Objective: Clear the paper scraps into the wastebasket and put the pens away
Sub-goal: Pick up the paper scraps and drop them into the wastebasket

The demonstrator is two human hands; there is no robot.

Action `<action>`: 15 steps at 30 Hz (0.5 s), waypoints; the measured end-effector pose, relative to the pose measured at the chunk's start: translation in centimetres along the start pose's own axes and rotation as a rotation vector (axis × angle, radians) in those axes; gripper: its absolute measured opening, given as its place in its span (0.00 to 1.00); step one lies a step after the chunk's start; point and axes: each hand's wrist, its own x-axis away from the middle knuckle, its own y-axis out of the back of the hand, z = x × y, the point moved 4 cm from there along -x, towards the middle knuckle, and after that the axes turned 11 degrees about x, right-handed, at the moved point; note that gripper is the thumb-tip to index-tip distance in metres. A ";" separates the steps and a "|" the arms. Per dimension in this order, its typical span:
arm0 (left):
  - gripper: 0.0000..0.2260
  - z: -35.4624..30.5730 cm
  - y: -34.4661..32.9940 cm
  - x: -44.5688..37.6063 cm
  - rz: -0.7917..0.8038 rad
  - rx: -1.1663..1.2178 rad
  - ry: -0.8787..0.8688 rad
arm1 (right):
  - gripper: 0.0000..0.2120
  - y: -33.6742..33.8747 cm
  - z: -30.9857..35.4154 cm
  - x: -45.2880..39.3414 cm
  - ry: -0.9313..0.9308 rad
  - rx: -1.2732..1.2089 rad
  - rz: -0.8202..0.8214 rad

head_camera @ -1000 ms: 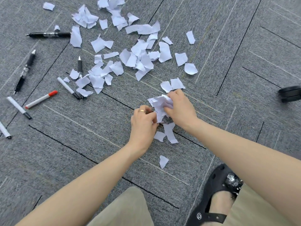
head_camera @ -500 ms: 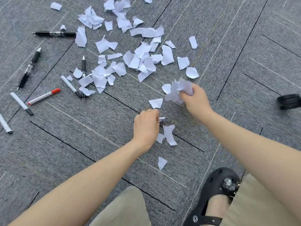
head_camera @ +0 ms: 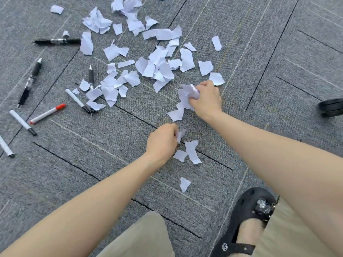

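Torn white paper scraps [head_camera: 157, 67] lie scattered over the grey carpet, thickest at the upper middle. My right hand [head_camera: 206, 101] is closed on a crumpled bunch of scraps [head_camera: 186, 95] just below that pile. My left hand [head_camera: 161, 140] pinches one small scrap [head_camera: 180, 135] near the floor, beside two loose scraps [head_camera: 191, 152]. Another scrap [head_camera: 184, 184] lies nearer to me. Several pens lie at the left: a black pen [head_camera: 55, 41], a black and clear pen [head_camera: 30, 80], a red-capped marker [head_camera: 47, 113] and a white marker [head_camera: 22, 122]. No wastebasket is in view.
My black shoe [head_camera: 246, 221] and khaki trousers [head_camera: 141, 238] fill the bottom edge. A black caster wheel [head_camera: 331, 107] sits at the right edge. A short black pen [head_camera: 91, 76] and a white marker [head_camera: 77, 100] lie half under scraps.
My two hands have come apart. The right hand carried the bunch of scraps up and to the right toward the pile, while the left hand stayed low and picked up a small scrap.
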 end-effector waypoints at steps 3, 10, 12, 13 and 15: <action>0.15 0.2 1.3 -0.6 -0.014 0.130 0.026 | 0.05 -0.3 0.2 0.0 0.036 -0.136 0.066; 0.10 -0.4 3.0 -3.4 -0.091 -0.073 -0.232 | 0.10 -0.3 1.2 0.6 0.057 -0.219 0.098; 0.07 -1.0 2.0 -3.5 -0.024 -0.138 -0.291 | 0.08 -0.2 0.6 1.0 0.024 -0.276 0.125; 0.06 -1.3 1.8 -3.5 -0.010 -0.138 -0.301 | 0.08 -0.2 0.1 1.2 0.008 -0.317 0.149; 0.06 -1.5 1.8 -3.4 -0.006 -0.086 -0.280 | 0.12 0.2 -0.7 1.7 -0.029 -0.404 0.196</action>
